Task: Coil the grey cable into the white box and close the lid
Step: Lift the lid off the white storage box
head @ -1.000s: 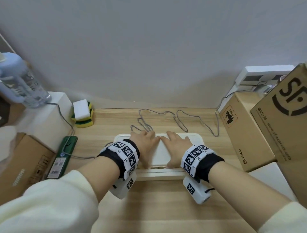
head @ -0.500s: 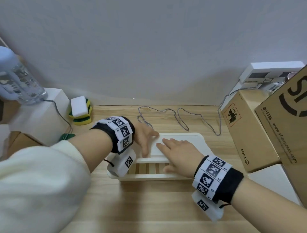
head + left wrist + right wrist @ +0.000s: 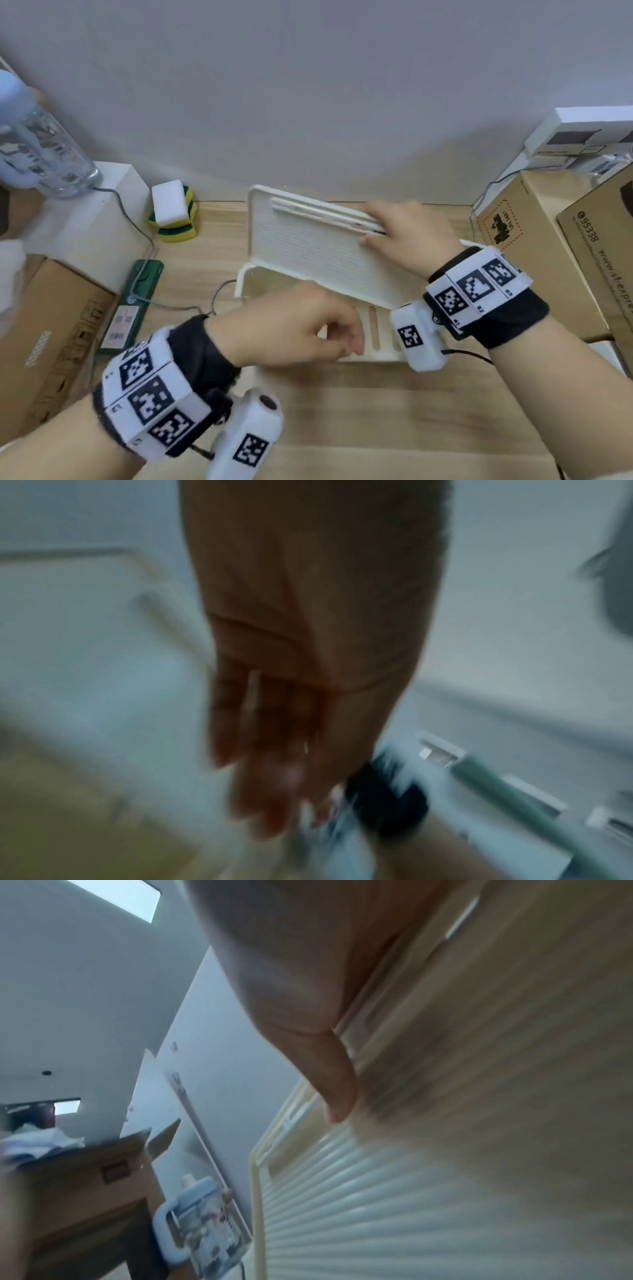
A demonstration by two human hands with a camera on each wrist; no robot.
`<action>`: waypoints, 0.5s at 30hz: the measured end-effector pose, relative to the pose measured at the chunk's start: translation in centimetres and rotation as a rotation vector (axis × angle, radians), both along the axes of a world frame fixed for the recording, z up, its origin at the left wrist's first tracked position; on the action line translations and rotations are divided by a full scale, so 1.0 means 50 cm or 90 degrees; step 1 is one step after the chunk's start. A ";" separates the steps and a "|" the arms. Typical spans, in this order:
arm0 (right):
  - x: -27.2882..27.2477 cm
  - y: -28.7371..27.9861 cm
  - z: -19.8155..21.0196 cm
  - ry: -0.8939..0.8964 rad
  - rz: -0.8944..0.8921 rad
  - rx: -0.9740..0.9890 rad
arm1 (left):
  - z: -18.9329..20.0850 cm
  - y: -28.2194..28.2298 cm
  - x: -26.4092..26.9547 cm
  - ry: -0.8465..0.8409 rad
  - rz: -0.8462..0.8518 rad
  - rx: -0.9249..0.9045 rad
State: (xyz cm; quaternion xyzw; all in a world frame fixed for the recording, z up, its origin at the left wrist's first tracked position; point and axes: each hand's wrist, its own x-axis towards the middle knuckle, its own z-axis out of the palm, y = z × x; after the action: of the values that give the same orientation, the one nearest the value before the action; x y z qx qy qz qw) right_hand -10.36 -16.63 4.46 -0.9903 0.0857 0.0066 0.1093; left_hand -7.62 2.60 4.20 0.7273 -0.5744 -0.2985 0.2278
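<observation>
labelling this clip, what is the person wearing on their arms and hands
Both hands, left and right, are bare. Each wrist has a black band wrapped with white tiles printed with black square markers, and a white camera block with its own marker and a thin black cable hangs beneath. A cream sleeve shows at the bottom left.

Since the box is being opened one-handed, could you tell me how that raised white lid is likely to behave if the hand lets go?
The lid probably falls shut or flops back: it stands tilted, held only by the right hand at its top edge. It looks light, being thin ribbed plastic. It seems fairly stiff, showing no visible sag.
</observation>
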 end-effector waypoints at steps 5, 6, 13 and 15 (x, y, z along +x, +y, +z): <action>-0.025 -0.009 0.039 -0.001 -0.037 0.117 | -0.179 0.032 0.009 0.032 0.040 0.220; -0.033 -0.011 0.037 0.009 -0.040 0.146 | -0.181 0.032 0.011 0.050 0.091 0.192; -0.127 0.006 -0.043 0.254 0.055 0.330 | -0.204 0.078 0.085 0.182 0.227 0.261; -0.154 0.030 -0.082 0.333 0.106 0.309 | -0.190 0.086 0.087 0.141 0.165 0.264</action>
State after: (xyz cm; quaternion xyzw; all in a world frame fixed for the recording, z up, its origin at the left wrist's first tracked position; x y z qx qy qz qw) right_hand -18.06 -15.14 0.34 -0.9039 0.0256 0.2890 0.3143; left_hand -3.29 6.91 -5.31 0.7888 -0.3747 -0.4558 0.1721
